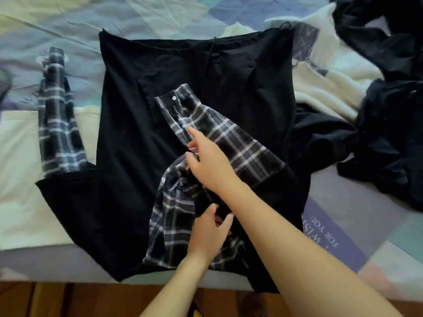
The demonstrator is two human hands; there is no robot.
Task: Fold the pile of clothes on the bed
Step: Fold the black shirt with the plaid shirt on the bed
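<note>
A large black garment [142,115] with plaid sleeves lies spread flat on the bed. Its right plaid sleeve [231,136] is folded across the black body, cuff and button pointing up. The left plaid sleeve [57,120] lies straight out on the sheet at the left. My right hand [210,163] rests on the folded sleeve, fingers pinching its edge. Below it, my left hand [209,232] grips the bunched plaid fabric [169,216] near the garment's lower middle.
A heap of unfolded black clothes [389,115] lies at the right, partly over a white fleece item [325,88]. The patterned bedsheet [137,14] stretches behind. The bed's front edge and a wooden floor [68,300] run along the bottom.
</note>
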